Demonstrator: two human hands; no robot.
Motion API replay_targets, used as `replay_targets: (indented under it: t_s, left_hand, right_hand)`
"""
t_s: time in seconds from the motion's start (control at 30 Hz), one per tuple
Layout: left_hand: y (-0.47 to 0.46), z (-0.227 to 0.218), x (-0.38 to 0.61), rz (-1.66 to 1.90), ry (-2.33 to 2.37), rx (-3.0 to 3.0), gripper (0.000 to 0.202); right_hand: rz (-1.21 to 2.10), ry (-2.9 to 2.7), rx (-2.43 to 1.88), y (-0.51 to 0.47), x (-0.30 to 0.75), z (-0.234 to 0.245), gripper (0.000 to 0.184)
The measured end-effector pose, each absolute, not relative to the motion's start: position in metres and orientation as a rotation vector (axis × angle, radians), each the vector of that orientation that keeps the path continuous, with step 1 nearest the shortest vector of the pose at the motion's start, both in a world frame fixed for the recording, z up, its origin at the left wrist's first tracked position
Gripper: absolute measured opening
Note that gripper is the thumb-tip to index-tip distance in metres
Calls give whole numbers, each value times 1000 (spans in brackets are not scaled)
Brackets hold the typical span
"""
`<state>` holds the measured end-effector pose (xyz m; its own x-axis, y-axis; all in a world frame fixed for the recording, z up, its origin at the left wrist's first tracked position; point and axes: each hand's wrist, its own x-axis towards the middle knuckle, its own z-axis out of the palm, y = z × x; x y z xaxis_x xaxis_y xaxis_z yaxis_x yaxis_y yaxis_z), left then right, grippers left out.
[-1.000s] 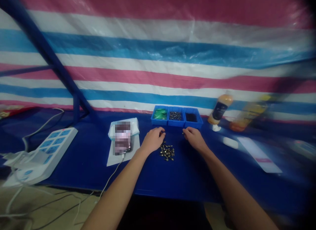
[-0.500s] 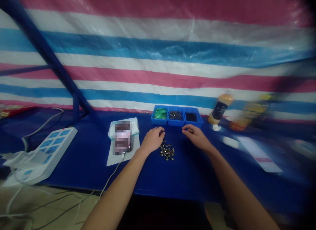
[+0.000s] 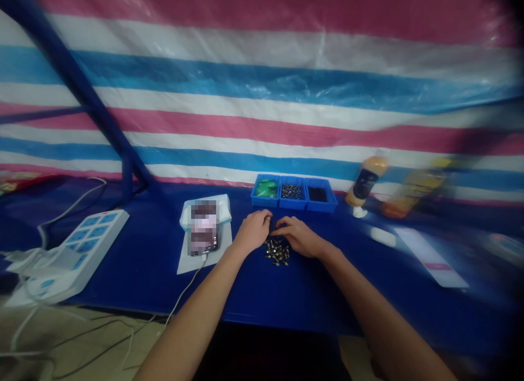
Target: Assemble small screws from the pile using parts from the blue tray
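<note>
A small heap of brass-and-black metal parts (image 3: 277, 252) lies on the blue table top (image 3: 311, 299), just in front of the blue three-compartment tray (image 3: 293, 202). My right hand (image 3: 297, 237) reaches leftward with its fingers over the top edge of the heap. My left hand (image 3: 254, 231) rests beside the heap at its upper left, fingers curled, almost meeting my right fingertips. Whether either hand pinches a small part is hidden by the fingers. The tray's compartments hold green pieces, small dark grey round parts and black items.
A phone with a blurred cover (image 3: 202, 228) lies on white paper left of my left hand, its white cable running over the table edge. Further left stands a white power strip (image 3: 82, 250). An orange-capped bottle (image 3: 366, 182) and a white oblong object (image 3: 382, 236) are on the right.
My right hand has moved left and down from beside the tray to over the heap, closing on my left hand. My left hand has stayed nearly still.
</note>
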<state>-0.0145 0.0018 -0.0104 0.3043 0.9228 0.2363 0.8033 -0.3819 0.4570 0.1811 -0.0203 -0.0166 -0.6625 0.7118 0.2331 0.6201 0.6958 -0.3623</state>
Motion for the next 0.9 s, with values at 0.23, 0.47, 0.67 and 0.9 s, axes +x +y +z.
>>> replay_targets:
  t_s: [0.23,0.47,0.67,0.9]
  left_hand:
    - [1,-11,-14,675,1590,2315,26]
    - [-1,-7,-13,645,1595,2276,24]
    - [-1,-7,-13,653,1595,2282,24]
    - [-1,-8,-14,672,1574,2294,24]
  right_hand:
    - [345,-2419,-1103,-14,184,-24,26]
    - [363,-2304,-1176,-13,194,-24,17]
    - [348,-2241,-1230,-12,197,-27,6]
    - [356,-2182,-1265,-13,202,-25,10]
